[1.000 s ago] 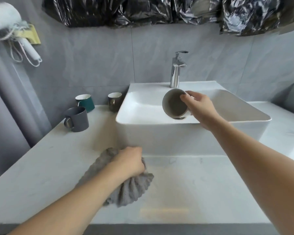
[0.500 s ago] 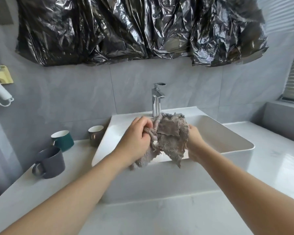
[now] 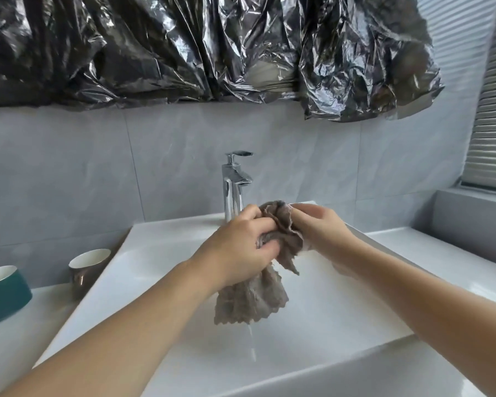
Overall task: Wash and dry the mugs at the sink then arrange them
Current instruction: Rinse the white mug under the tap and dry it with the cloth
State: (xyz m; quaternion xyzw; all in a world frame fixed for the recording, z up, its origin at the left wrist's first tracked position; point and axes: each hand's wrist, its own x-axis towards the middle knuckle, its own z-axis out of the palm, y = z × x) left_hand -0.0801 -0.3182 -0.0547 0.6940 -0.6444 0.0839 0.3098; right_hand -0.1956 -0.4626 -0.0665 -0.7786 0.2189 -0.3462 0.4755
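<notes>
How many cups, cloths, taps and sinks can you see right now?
Mugs: 2, a teal mug and a brown mug
Cloths: 1, a grey cloth
Faucets: 1, a chrome faucet
Sinks: 1, a white sink
Total: 5

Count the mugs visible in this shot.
2: a teal mug at the left edge, a brown mug beside the sink. Another may be hidden inside the cloth.
</notes>
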